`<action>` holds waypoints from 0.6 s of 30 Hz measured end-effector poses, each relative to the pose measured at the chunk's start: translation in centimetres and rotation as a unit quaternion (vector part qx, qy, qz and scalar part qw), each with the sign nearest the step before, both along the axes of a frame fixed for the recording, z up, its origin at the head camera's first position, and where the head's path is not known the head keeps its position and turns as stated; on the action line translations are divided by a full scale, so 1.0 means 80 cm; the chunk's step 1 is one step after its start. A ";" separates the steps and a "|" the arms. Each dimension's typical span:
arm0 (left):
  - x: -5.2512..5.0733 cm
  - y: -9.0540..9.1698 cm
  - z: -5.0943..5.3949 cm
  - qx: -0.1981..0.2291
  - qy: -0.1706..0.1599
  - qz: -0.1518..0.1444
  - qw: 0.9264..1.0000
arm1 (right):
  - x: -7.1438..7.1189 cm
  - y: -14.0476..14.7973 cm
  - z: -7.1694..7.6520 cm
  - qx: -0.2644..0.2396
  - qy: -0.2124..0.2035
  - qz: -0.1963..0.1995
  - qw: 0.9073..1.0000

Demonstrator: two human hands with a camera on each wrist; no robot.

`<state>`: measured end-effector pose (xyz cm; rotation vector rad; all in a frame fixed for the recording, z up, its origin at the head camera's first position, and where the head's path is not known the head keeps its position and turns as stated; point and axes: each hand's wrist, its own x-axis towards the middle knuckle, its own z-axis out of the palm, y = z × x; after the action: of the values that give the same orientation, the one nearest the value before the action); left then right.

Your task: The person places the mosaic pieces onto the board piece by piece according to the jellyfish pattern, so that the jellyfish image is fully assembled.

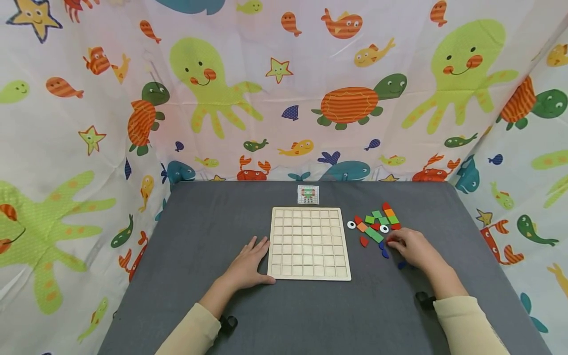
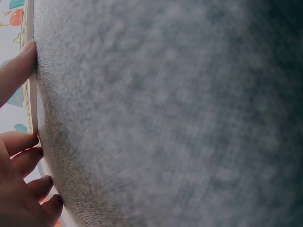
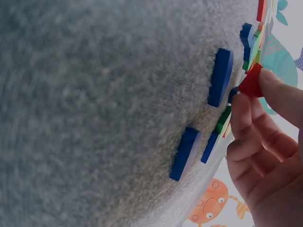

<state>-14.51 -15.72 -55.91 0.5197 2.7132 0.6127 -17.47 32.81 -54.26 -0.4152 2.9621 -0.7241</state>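
Observation:
My left hand [image 1: 246, 266] rests at the lower left corner of a wooden grid board [image 1: 306, 209], its fingers along the left side and the thumb at the front edge. The left wrist view shows these fingertips [image 2: 29, 49] touching the board's edge [image 2: 33, 106]. To the right of the board, my right hand [image 1: 413, 248] pinches a small red block [image 3: 252, 82] between thumb and fingers, just above the table. Beside it lie loose coloured blocks, among them a green block [image 1: 374, 234], a white ring [image 1: 384, 229] and blue blocks [image 3: 220, 78].
A small card [image 1: 308, 195] with a coloured grid figure lies behind the board. Grey cloth [image 1: 213, 217] covers the table. Curtains with sea animals [image 1: 350, 103] hang at the back and both sides. A dark band [image 1: 425, 300] hangs by the right wrist.

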 end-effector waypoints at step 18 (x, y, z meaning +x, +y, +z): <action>-0.003 0.001 -0.006 -0.019 -0.006 0.007 1.000 | 0.017 0.017 -0.001 -0.017 -0.079 -0.035 0.996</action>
<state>-14.71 -15.64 -56.35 0.4881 2.7143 0.5647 -16.14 34.14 -54.36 -0.2432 2.8317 -0.7774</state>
